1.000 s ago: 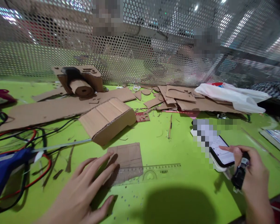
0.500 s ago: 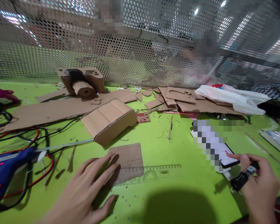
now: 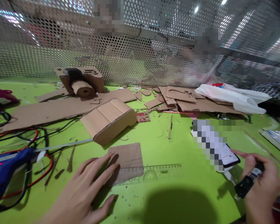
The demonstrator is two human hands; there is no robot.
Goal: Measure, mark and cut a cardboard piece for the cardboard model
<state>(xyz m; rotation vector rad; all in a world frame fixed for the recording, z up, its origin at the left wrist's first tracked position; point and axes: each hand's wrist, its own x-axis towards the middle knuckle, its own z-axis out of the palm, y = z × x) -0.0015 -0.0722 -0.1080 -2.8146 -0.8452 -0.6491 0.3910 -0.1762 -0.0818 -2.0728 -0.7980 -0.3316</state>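
Note:
My left hand [image 3: 84, 183] lies with fingers spread, its fingertips on a small rectangle of cardboard [image 3: 129, 155] marked with lines. Across the lower part of that piece runs a clear plastic ruler [image 3: 163, 169] with a protractor shape in it. My right hand [image 3: 262, 182] is wrapped round a short black tool [image 3: 248, 183] with a pale band; its exact kind does not show. The index finger of that hand points out at the lower end of a phone [image 3: 232, 157] lying on the table, its screen lit and partly blurred out.
A folded cardboard body [image 3: 109, 119] sits beyond my left hand. At left are a blue glue gun [image 3: 9, 171] and tangled cables. A cardboard camera model [image 3: 81, 82], scraps [image 3: 179, 95], a pencil [image 3: 170, 127] and a white plastic bag [image 3: 233, 96] lie before a perforated metal screen [image 3: 135, 56].
My right hand has drawn slightly right, its index finger moving back from the phone's screen to its edge. The black tool moved with it. My left hand has stayed still.

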